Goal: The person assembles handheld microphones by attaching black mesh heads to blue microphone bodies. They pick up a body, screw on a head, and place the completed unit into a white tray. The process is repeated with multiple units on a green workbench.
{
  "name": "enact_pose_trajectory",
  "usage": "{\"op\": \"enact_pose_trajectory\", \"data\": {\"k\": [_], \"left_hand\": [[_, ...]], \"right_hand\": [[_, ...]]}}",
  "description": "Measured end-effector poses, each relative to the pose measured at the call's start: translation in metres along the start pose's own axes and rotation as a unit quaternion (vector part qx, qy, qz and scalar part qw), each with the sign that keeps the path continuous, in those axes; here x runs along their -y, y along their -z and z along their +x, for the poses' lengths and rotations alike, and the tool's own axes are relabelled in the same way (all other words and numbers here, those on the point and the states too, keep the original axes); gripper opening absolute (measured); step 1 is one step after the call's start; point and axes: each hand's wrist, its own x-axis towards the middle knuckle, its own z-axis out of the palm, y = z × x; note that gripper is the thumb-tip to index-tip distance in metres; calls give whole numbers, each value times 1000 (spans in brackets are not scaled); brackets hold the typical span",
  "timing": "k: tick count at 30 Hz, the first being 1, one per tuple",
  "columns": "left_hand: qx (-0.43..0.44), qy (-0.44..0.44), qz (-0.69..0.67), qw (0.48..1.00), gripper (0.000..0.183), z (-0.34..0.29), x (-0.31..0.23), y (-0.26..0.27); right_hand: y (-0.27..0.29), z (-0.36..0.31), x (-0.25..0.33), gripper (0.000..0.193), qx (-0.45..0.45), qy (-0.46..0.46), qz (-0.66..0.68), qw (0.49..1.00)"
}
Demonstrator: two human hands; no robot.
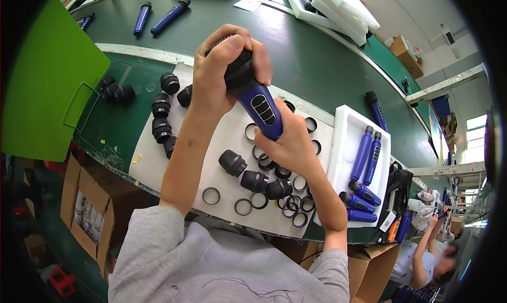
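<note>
I hold a blue microphone [260, 110] with a black mesh head above the bench, tilted with its head toward the upper left. My left hand [217, 73] is wrapped round the black head, its thumb over the top. Round the blue body, below the oval button panel, my right hand [289, 139] is closed. Beneath my hands a white sheet [185, 173] carries several black mesh microphone heads [254, 181] and dark rings [211, 196]. More heads [161, 105] stand in a row left of my left forearm.
A white foam tray [338, 144] with several blue microphone bodies [362, 152] lies on the right. Finished-looking microphones [169, 17] rest on the far green belt. A green panel [47, 81] stands left, above an open carton [90, 213]. Another person [422, 255] works at the far right.
</note>
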Motion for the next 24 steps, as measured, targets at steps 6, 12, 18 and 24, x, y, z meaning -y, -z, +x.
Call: {"op": "enact_pose_trajectory", "data": {"k": [6, 12, 18, 24], "left_hand": [[14, 14, 41, 999, 23, 0, 1, 1], [56, 21, 35, 998, 29, 1, 1, 7], [130, 76, 174, 973, 91, 7, 21, 2], [117, 258, 224, 933, 21, -1, 6, -12]], "right_hand": [[-3, 0, -9, 29, -1, 6, 28, 1000], [-3, 2, -4, 25, 10, -5, 41, 999], [-31, -4, 7, 36, -190, -45, 99, 976], [41, -15, 17, 53, -34, 44, -23, 998]]}}
